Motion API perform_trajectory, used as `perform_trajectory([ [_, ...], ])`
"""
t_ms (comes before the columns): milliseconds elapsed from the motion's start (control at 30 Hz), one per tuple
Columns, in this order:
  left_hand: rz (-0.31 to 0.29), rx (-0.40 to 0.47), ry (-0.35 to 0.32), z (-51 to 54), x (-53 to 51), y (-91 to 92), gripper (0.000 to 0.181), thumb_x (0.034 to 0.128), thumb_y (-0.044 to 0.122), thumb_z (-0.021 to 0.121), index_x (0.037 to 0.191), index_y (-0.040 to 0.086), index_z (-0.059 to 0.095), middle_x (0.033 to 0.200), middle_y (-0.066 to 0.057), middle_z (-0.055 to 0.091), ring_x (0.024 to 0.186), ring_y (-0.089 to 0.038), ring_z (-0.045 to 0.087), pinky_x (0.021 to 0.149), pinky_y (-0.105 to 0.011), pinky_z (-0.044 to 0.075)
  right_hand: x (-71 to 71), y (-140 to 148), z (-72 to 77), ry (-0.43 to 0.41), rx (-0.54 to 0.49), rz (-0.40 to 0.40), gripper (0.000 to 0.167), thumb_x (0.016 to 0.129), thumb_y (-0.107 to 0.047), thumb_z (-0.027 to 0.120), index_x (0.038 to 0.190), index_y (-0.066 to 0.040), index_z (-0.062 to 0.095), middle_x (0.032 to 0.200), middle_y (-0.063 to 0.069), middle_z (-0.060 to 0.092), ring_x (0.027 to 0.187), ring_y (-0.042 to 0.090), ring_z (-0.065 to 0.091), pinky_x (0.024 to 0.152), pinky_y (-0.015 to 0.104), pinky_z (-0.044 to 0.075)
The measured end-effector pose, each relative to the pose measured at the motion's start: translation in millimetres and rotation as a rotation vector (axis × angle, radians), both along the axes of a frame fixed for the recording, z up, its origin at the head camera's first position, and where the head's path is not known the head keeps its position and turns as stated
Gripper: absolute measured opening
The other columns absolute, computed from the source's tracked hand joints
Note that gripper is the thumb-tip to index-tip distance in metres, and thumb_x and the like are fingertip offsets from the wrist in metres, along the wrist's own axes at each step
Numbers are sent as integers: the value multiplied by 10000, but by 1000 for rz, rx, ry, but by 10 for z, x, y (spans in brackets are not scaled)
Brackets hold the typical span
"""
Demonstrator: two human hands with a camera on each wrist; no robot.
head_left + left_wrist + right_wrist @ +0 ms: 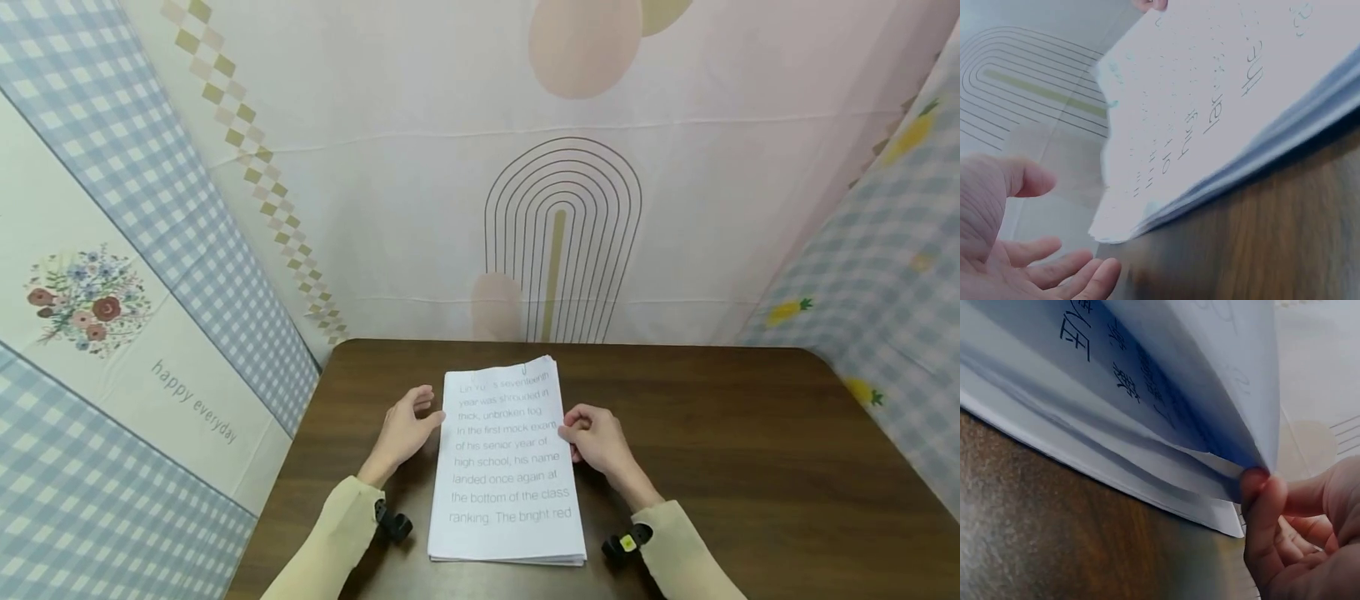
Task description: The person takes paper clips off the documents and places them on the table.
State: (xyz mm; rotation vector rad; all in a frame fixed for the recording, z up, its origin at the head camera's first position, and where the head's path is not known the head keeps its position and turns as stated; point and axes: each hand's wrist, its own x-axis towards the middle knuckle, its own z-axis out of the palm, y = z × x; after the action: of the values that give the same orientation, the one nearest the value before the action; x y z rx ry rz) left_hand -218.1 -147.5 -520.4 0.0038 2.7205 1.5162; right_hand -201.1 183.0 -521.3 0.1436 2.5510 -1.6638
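A stack of printed white paper sheets (510, 467) lies on the brown table, its top page covered in lines of English text. My right hand (597, 440) pinches the right edge of the upper sheets between thumb and index finger. In the right wrist view, the pinched sheet (1254, 394) lifts away from those beneath, and Chinese characters show on a page inside. My left hand (405, 429) is beside the stack's left edge, fingers loosely spread. The left wrist view shows that hand (1029, 231) holding nothing, a gap between its fingers and the paper.
The brown wooden table (750, 450) extends to both sides of the stack. Behind it hangs a pale patterned cloth (412, 225). Blue checked cloths flank the table at left (187, 192) and right (885, 275). Each wrist wears a small black camera.
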Motion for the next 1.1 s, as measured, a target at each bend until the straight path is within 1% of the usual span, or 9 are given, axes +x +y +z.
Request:
perform_trajectory([
  [100, 17, 27, -33, 4, -37, 21, 618, 1048, 182, 702, 1587, -26, 481, 1571, -240, 608, 1462, -421, 592, 1196, -587, 508, 8, 19, -13, 5, -69, -4, 46, 990, 17, 711, 972, 29, 671, 665, 15, 600, 557, 147, 563, 517, 232, 485],
  [233, 32, 126, -76, -15, -99, 53, 653, 1064, 179, 682, 1619, -43, 421, 1583, -268, 586, 1460, -425, 591, 1191, -564, 522, 4, 52, -34, -4, -164, -12, 49, 994, 27, 706, 1006, 46, 662, 700, 13, 618, 579, 142, 554, 539, 238, 487],
  [400, 31, 296, -146, -51, -151, 67, 638, 1076, 175, 675, 1622, -33, 418, 1414, -267, 701, 1187, -311, 750, 1075, -459, 606, 2, 76, -45, -21, -224, -22, 66, 987, 25, 712, 1019, 52, 661, 721, -1, 632, 595, 123, 553, 552, 232, 486],
  [500, 17, 372, -173, -49, -140, 72, 582, 1080, 162, 670, 1590, -22, 458, 1308, -244, 744, 1006, -203, 765, 930, -366, 644, 13, 80, -34, -25, -246, -23, 88, 982, 15, 724, 1025, 59, 661, 723, -6, 638, 602, 118, 557, 555, 231, 488],
  [600, -25, 418, -188, -51, -121, 75, 476, 1087, 155, 658, 1511, -13, 526, 1238, -222, 769, 905, -161, 758, 806, -314, 632, 21, 86, -17, -28, -274, -28, 108, 983, 6, 733, 1035, 67, 660, 729, -7, 650, 606, 117, 565, 555, 227, 492],
  [733, -109, 456, -217, -51, -57, 76, 390, 1097, 153, 639, 1452, 4, 580, 1120, -160, 814, 843, -154, 785, 723, -291, 627, 45, 91, 17, -46, -299, -48, 119, 990, 2, 732, 1059, 67, 660, 748, -10, 676, 615, 117, 584, 559, 221, 506],
  [867, -192, 477, -226, -61, 15, 72, 413, 1111, 148, 611, 1498, 14, 560, 1100, -132, 831, 857, -155, 815, 741, -289, 658, 74, 87, 49, -64, -289, -65, 113, 1001, -11, 721, 1069, 55, 659, 757, -4, 695, 622, 125, 593, 560, 225, 515],
  [967, -250, 489, -217, -71, 63, 74, 439, 1119, 158, 607, 1534, 38, 528, 1162, -133, 822, 880, -159, 823, 763, -304, 671, 94, 68, 68, -64, -283, -68, 110, 1009, -22, 714, 1064, 57, 661, 762, 4, 703, 625, 131, 596, 557, 228, 515],
  [1100, -283, 515, -211, -77, 123, 85, 429, 1123, 156, 605, 1527, 39, 521, 1202, -140, 807, 887, -159, 823, 759, -329, 681, 123, 37, 82, -59, -266, -60, 120, 1012, -32, 721, 1065, 64, 670, 771, 13, 712, 626, 134, 601, 556, 231, 521],
])
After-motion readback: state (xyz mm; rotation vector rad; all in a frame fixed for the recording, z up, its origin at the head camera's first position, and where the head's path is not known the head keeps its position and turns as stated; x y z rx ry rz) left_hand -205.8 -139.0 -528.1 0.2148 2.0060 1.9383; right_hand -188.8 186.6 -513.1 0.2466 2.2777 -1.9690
